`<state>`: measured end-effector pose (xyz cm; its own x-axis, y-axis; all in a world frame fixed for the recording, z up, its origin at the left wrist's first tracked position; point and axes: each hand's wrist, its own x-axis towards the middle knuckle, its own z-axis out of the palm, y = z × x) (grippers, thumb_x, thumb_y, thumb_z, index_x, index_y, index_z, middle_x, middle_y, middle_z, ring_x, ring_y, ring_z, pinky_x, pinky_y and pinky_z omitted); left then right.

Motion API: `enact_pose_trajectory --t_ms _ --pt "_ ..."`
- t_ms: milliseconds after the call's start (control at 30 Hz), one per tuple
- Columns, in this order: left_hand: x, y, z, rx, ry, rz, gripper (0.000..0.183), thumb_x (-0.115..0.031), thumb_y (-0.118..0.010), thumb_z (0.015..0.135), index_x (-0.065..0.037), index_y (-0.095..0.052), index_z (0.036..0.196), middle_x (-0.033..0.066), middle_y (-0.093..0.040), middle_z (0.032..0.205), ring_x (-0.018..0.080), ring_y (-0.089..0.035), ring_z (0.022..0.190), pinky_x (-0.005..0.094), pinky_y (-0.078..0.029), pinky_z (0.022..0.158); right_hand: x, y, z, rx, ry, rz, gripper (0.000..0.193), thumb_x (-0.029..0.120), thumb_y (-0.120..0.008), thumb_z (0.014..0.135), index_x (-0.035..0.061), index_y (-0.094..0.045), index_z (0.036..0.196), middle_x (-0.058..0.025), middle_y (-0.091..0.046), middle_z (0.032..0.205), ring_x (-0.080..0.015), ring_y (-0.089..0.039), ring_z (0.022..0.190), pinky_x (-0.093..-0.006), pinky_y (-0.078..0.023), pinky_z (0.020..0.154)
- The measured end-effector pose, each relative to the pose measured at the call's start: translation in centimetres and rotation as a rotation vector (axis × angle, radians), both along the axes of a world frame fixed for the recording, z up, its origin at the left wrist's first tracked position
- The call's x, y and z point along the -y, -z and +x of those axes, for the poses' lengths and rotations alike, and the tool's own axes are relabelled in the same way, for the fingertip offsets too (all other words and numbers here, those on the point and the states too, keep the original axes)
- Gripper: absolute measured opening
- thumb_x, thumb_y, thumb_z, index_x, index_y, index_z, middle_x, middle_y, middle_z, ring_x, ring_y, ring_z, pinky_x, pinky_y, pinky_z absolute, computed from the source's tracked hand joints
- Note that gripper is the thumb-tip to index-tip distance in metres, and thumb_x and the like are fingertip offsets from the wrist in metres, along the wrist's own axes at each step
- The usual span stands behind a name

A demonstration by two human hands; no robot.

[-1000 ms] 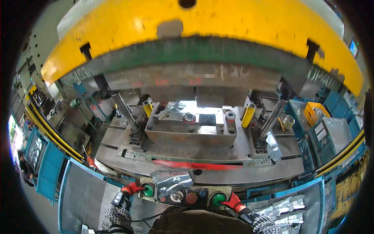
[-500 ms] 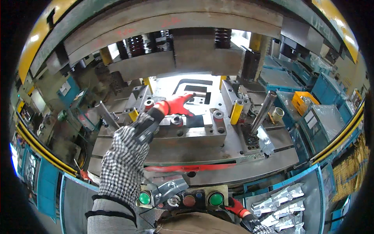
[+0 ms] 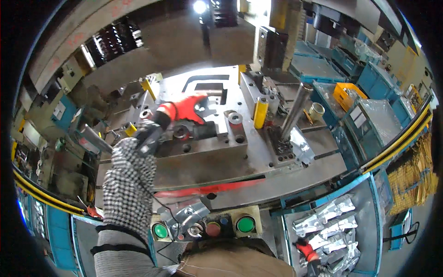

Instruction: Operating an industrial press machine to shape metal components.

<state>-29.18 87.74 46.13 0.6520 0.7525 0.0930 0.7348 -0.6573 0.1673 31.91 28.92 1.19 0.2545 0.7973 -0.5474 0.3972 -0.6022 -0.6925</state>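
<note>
My left hand [image 3: 187,110], in a red glove with a checked sleeve, reaches over the steel press die [image 3: 203,154]. Its thumb and fingers are spread apart, with no held thing visible between them. Below it, a round bushing [image 3: 181,132] sits in the die's front edge. My right hand [image 3: 308,251], also red-gloved, is low on the right at the left side of several silvery formed sheet-metal parts [image 3: 330,214] in a bin. Its dark fingertips are close to these parts; whether they grip one cannot be made out.
The control box has green buttons [image 3: 245,225] and a red button [image 3: 213,229]; a bent metal piece [image 3: 189,213] lies across it. A guide post [image 3: 297,111] and yellow post [image 3: 260,113] stand at the die's right. The press's upper part [image 3: 170,51] hangs behind. Blue bins [image 3: 314,69] stand farther right.
The view has turned toward the right. My right hand has moved from beside the right green button to the parts in the bin. My left hand remains over the die with spread fingers.
</note>
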Motion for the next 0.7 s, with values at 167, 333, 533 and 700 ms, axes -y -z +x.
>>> enact_pose_trajectory --t_ms 167,333,533,700 --pt "9.8 -4.6 -0.7 0.379 -0.002 0.462 0.12 -0.051 -0.091 0.059 -0.006 -0.039 0.157 0.0235 -0.044 0.153 0.041 -0.041 0.143 0.0503 -0.033 0.119 -17.6 -7.0 2.8 -0.035 0.169 0.506 0.074 0.025 -0.087 0.081 0.0005 -0.054 0.144 -0.0159 -0.065 0.134 -0.0252 -0.061 0.125 -0.0387 -0.046 0.107" --pt "23.8 -2.0 -1.2 0.413 0.075 0.302 0.123 -0.05 -0.094 0.055 -0.003 -0.04 0.156 0.0239 -0.043 0.153 0.0448 -0.041 0.142 0.0538 -0.032 0.119 -35.9 -15.8 1.3 0.503 -0.051 0.837 0.092 0.021 -0.09 0.076 0.0009 -0.043 0.153 -0.0224 -0.053 0.147 -0.0365 -0.051 0.137 -0.0446 -0.04 0.115" --pt "36.4 10.1 1.5 0.205 0.165 -0.208 0.121 -0.049 -0.093 0.053 -0.006 -0.042 0.154 0.0287 -0.043 0.15 0.0483 -0.041 0.14 0.0619 -0.03 0.117 -51.7 -16.2 1.6 0.973 -0.304 0.584 0.119 0.052 -0.091 0.065 0.0083 -0.033 0.159 -0.0261 -0.044 0.155 -0.0428 -0.045 0.142 -0.0502 -0.041 0.115" --pt "40.3 19.8 3.3 0.027 -0.244 -0.133 0.118 -0.05 -0.091 0.053 -0.009 -0.043 0.153 0.0321 -0.044 0.147 0.0508 -0.042 0.137 0.0675 -0.029 0.116 -57.6 -11.8 4.2 0.988 -0.367 0.333 0.103 0.029 -0.082 0.079 0.0108 -0.025 0.162 -0.0273 -0.04 0.157 -0.045 -0.045 0.142 -0.0526 -0.044 0.112"
